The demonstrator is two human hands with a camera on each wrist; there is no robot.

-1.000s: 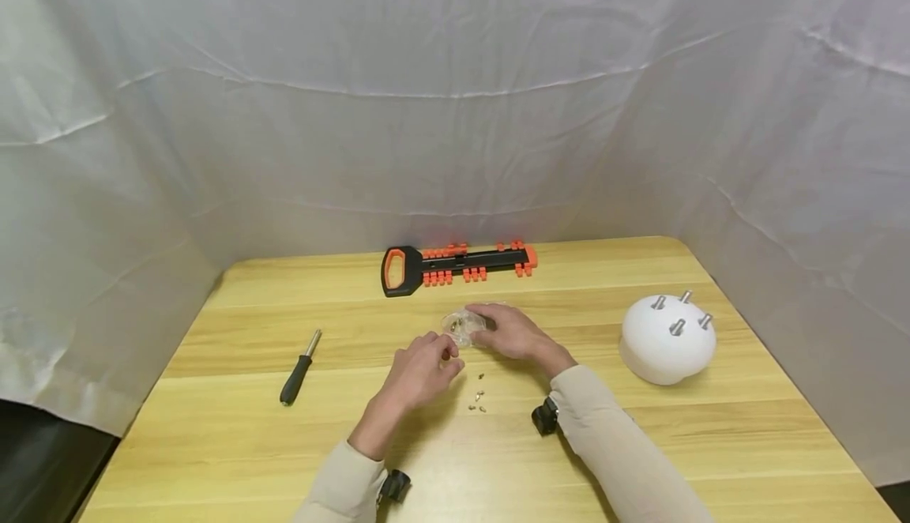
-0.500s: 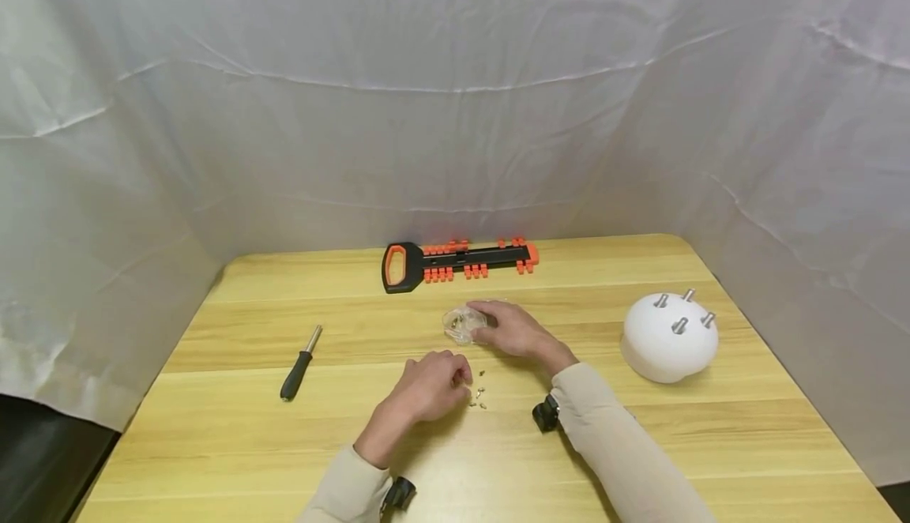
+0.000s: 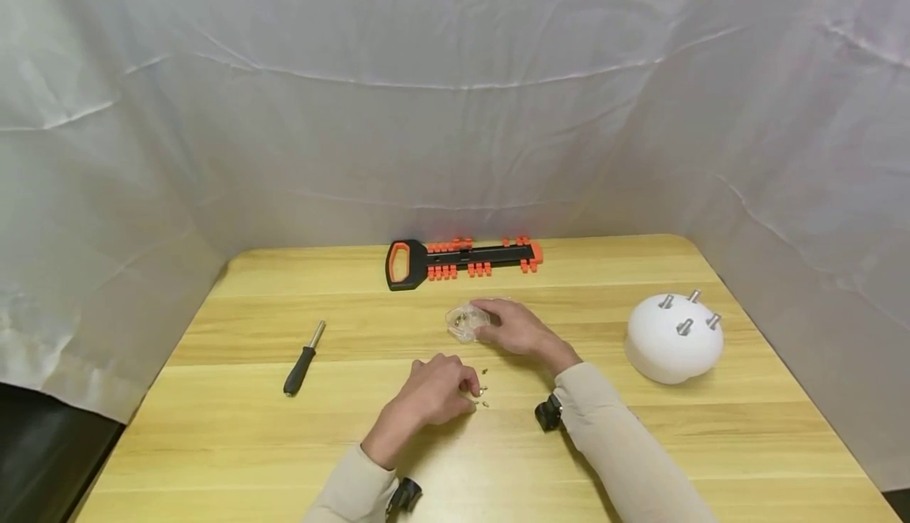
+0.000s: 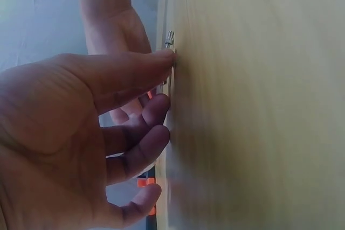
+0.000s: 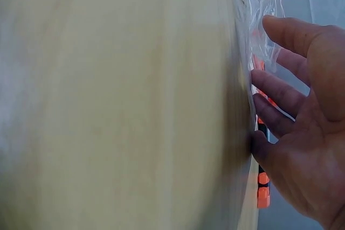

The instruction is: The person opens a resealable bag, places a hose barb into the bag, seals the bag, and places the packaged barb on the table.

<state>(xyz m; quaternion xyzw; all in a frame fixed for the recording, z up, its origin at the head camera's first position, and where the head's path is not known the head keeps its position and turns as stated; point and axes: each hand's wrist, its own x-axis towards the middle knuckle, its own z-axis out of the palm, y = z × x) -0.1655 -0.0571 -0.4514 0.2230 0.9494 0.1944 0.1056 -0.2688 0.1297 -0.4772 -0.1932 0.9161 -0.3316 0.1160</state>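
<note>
Several small screws [image 3: 484, 389] lie loose on the wooden table [image 3: 213, 428]. My left hand [image 3: 469, 388] reaches down to them with bent fingers; in the left wrist view its thumb tip touches the table by a screw [image 4: 170, 38], and the thumb and the fingers [image 4: 160, 104] are apart. My right hand [image 3: 492, 322] holds the edge of a small clear plastic bag [image 3: 465, 321] with screws inside. In the right wrist view the bag [image 5: 257, 9] sits between the thumb and the fingers [image 5: 265, 86].
A black-handled screwdriver [image 3: 302, 362] lies at the left. An orange and black bit holder [image 3: 462, 258] lies along the back edge. A white dome [image 3: 674, 341] with several metal studs stands at the right. White cloth walls three sides.
My left hand has drawn back from the bag and come down to the loose screws. The right hand and the bag have stayed in place.
</note>
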